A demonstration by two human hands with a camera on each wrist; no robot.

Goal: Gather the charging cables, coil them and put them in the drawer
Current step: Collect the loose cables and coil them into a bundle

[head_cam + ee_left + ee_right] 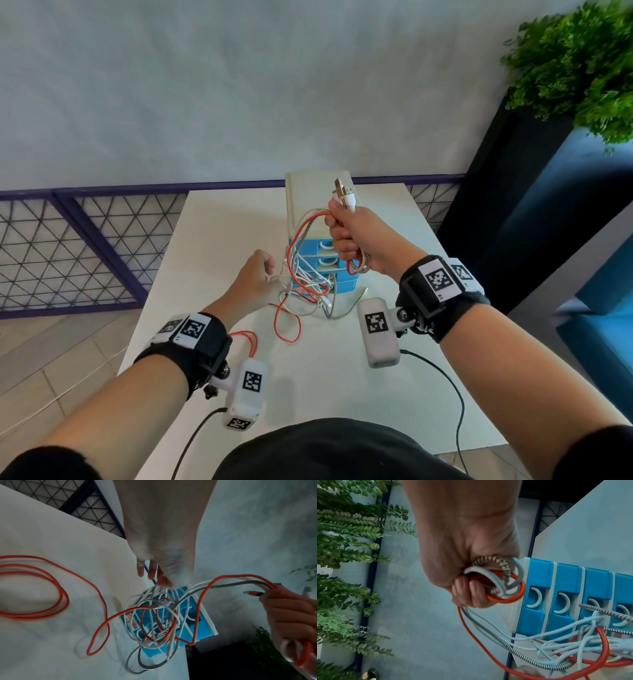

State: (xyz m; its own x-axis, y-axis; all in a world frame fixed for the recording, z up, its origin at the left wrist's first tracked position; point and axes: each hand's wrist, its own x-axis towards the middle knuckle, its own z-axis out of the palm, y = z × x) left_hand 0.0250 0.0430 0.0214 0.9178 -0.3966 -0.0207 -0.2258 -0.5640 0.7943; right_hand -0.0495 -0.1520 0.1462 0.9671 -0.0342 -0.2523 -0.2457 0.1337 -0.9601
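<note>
No readable text; only square black-and-white coded markers on the wrist cameras point(251, 381).

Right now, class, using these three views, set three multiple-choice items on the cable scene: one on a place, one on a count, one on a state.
1. Where does the blue and white plastic drawer unit stand?
A on the white table
B on the floor
C on a chair

2. How many blue drawer fronts show in the right wrist view?
A two
B four
C six

3. What is the right hand doing?
A resting flat
B gripping a bundle of orange, white and braided cables
C pulling a drawer

Answers: 1 A, the unit sits on the tabletop; 2 B, four fronts lie side by side; 3 B, fingers curl round the loops.
</note>
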